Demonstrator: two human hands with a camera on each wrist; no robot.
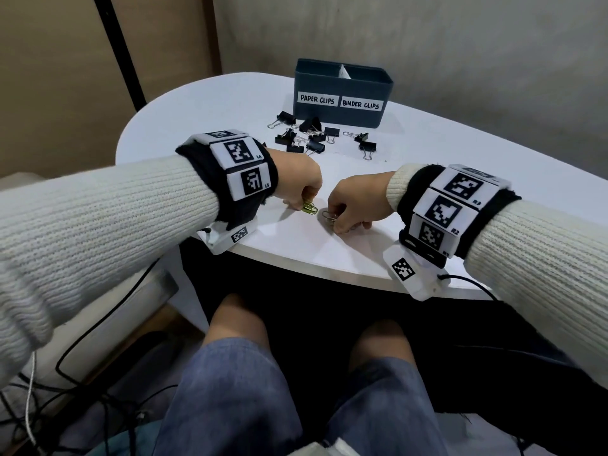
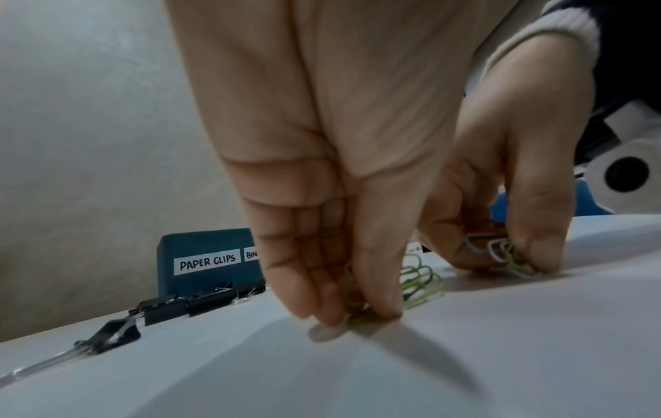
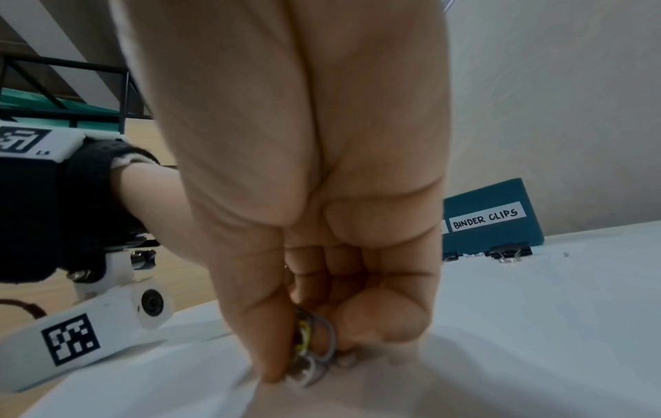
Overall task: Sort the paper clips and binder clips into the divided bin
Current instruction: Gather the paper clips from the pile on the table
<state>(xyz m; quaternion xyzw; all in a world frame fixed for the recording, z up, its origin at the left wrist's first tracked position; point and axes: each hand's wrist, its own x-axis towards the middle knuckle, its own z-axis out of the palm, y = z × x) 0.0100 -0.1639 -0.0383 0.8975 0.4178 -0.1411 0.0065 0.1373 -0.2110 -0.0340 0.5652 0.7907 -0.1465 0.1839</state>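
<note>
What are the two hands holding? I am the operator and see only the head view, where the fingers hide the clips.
Observer: The left hand pinches a bunch of yellow-green paper clips against the table.
Operator: And the right one?
Observer: The right hand grips a small bundle of grey paper clips with one yellow clip among them.
Operator: Are any binder clips near the bin's right side?
Observer: Yes, the right wrist view shows a binder clip on the table in front of the bin, below its BINDER CLIPS label.
</note>
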